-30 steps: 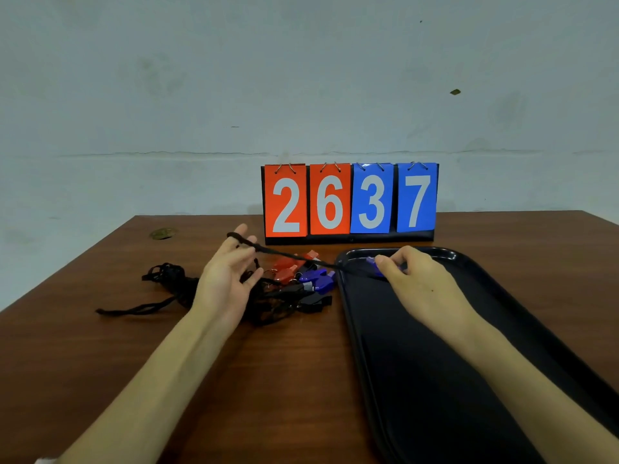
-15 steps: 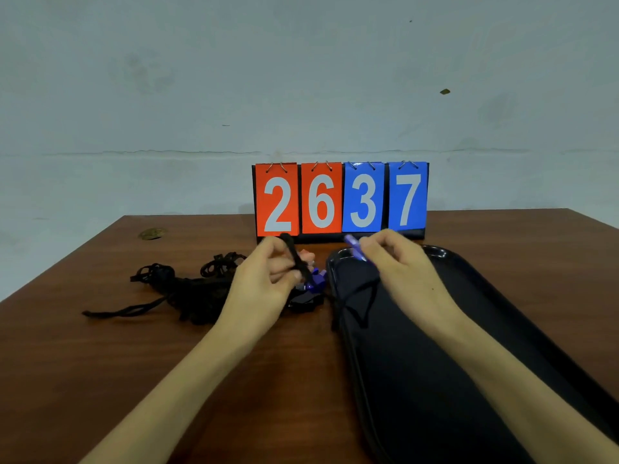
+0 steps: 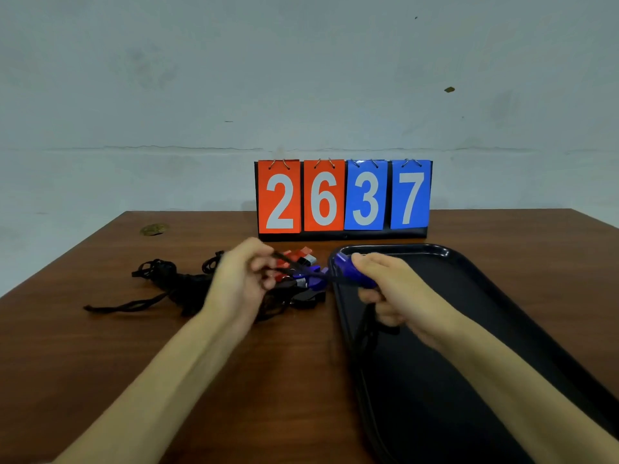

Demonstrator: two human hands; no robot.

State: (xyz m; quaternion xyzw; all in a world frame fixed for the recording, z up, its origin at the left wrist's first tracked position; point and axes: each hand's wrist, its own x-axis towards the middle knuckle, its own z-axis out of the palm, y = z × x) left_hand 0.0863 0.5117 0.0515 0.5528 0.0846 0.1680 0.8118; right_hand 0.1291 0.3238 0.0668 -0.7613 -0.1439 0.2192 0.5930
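Over the tray (image 3: 435, 251), the right hand (image 3: 398, 293) gripped the blue whistle (image 3: 351, 275) by its body, the best spot; it looked light and hard. The left hand (image 3: 237, 283) pinched its floppy cord (image 3: 285, 260).

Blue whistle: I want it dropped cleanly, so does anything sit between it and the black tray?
Nothing visible. The right hand holds the blue whistle over the left rim of the black tray; its cord runs to the left hand.
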